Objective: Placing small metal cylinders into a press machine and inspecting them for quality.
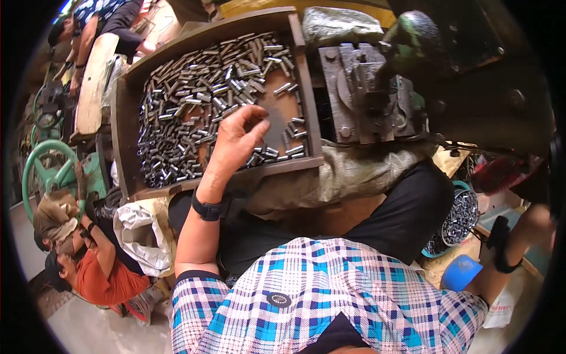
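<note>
Checked shirt (330, 283) nearest, below the wooden tray (306, 88); within its walls metal cylinders (194, 94) crowd left, bare room near the right edge; left hand (236, 137) over the tray, grip curled, cannot tell if pinching any; right hand (535, 225) well right of it, grip too blurred to tell; white bag (500, 310) below right of the tray, red print illegible

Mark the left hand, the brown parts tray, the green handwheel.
Left hand (237, 133): head view, back of the hand.
Brown parts tray (308, 100): head view, right wall.
Green handwheel (50, 143): head view, top of the rim.
</note>
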